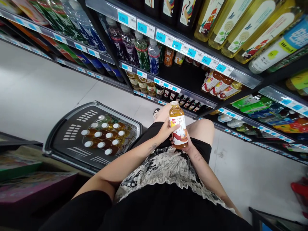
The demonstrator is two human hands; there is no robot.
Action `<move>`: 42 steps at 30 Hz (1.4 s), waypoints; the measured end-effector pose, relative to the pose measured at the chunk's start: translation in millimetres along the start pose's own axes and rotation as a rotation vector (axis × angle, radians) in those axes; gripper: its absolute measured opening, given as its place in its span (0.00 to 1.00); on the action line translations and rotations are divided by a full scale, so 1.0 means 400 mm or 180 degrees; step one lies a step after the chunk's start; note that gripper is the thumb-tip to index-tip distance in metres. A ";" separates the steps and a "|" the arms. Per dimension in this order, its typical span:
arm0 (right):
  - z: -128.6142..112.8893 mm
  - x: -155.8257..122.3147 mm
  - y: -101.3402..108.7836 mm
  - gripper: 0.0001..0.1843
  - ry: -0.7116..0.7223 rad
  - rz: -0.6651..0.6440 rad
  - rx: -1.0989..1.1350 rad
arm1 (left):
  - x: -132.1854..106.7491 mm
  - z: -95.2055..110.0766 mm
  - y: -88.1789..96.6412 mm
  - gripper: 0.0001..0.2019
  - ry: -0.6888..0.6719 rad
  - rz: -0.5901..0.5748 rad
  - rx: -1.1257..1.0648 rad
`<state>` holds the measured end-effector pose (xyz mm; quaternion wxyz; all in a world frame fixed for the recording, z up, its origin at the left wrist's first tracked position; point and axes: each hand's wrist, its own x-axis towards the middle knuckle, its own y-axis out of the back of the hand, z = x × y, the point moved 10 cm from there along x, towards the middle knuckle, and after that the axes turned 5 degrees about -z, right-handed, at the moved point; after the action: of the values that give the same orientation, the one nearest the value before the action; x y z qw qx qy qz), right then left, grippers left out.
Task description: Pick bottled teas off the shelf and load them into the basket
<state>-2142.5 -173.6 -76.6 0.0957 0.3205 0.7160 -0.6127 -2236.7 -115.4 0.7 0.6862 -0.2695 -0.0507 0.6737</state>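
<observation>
I hold an amber tea bottle (178,124) with a white cap and a white-and-red label upright over my knees, in front of the shelves. My left hand (164,127) wraps its fingers round the bottle's left side. My right hand (185,148) grips the bottle from below and behind, mostly hidden by it. A dark plastic shopping basket (72,134) stands on the floor to my left, holding several similar amber bottles (104,134) with white caps.
Store shelves (183,51) with price tags rise ahead, stocked with drink bottles; a gap shows on the middle shelf (190,78). Light tiled floor (43,89) runs to the left. Boxed goods (26,179) lie at lower left, a red item (300,191) at far right.
</observation>
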 end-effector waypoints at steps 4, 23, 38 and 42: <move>-0.002 -0.001 0.008 0.52 0.0034 -0.0102 -0.0036 | -0.004 0.008 -0.016 0.31 -0.0097 -0.0197 -0.0047; 0.001 -0.002 0.005 0.51 0.0023 -0.0018 -0.0333 | -0.037 0.012 -0.044 0.30 -0.0056 -0.0517 -0.0210; -0.003 -0.006 0.005 0.49 0.0071 0.0012 -0.0293 | -0.036 0.012 -0.045 0.29 -0.0042 -0.0497 -0.0186; -0.001 -0.004 0.009 0.49 0.0074 -0.0005 -0.0291 | -0.036 0.009 -0.045 0.29 -0.0030 -0.0506 -0.0169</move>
<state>-2138.8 -173.5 -78.6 0.1015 0.3224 0.7446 -0.5757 -2223.3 -127.3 15.7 0.7299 -0.2796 -0.0931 0.6168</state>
